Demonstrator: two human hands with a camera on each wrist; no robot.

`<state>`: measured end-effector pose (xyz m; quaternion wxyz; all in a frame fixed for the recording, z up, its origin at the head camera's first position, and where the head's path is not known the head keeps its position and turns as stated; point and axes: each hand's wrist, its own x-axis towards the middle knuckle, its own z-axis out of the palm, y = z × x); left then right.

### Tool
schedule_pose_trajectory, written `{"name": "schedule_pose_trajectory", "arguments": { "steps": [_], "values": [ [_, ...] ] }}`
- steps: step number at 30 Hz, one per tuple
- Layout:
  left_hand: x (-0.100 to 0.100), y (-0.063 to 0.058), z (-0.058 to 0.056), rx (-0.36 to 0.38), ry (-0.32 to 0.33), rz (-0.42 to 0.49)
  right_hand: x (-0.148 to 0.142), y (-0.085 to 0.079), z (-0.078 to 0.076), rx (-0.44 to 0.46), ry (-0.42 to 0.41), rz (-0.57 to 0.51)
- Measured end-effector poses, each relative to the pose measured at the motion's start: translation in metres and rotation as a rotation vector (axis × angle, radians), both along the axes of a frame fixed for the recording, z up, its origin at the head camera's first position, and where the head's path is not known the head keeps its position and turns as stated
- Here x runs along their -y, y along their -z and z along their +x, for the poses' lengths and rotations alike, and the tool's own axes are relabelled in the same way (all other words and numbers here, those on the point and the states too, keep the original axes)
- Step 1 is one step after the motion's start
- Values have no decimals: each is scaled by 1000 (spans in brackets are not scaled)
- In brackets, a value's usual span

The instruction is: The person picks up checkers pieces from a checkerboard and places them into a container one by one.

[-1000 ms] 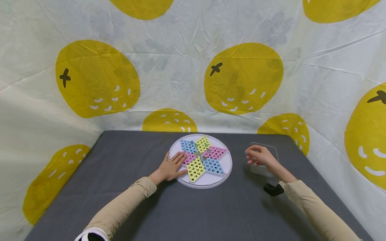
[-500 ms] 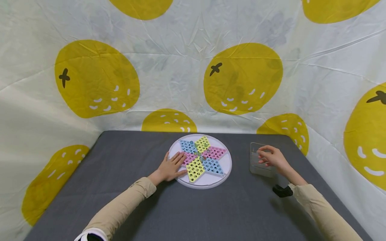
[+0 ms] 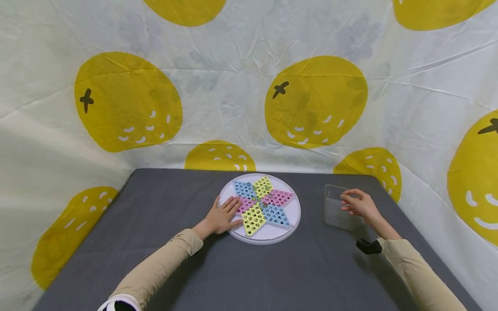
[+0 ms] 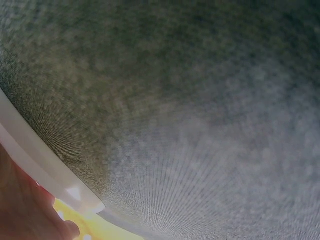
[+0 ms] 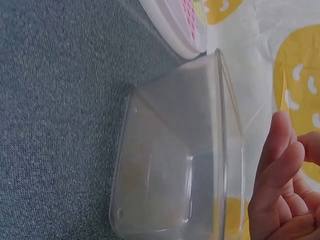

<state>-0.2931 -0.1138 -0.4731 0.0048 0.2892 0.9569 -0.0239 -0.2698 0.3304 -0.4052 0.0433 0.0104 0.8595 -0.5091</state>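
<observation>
A round white Chinese checkers board [image 3: 270, 237] lies on the table, with a star of pink, yellow and blue perforated sections. Several glass marbles [image 3: 258, 199] sit around its middle. My left hand [image 3: 221, 217] rests flat on the board's left side, fingers spread over the rim and the pink section. To the right stands a clear plastic box [image 5: 155, 165] without a lid. My right hand [image 3: 361, 204] hovers over that box's right side, fingers loosely bent. Beside the box's open top in the right wrist view, the fingers [image 5: 280, 160] show nothing between them.
A dark grey cloth [image 3: 249, 276] covers the table. Behind and beside it hangs a white curtain [image 3: 221, 103] with large yellow fruit prints. A black strap piece [image 3: 368, 246] hangs below my right wrist.
My right hand has moved right, from the box's left edge to over its right side, uncovering more of the box. The left hand stays on the board.
</observation>
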Motion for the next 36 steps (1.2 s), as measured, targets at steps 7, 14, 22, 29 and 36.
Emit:
{"name": "schedule_pose_trajectory", "arguments": {
  "steps": [7,14,22,29,36],
  "values": [
    [1,6,-3,-19,1,0,-4,5,-6,-6,11,-11],
    [0,0,0,8,-14,-5,-5,7,-11,5,32,-6],
    [0,0,0,17,-6,6,-6,10,-14,23,42,2],
    [-1,-2,1,8,-7,5,-6,11,-14,20,44,-8],
    [-1,-3,1,-1,2,-7,-5,11,-12,14,58,-24]
  ]
}}
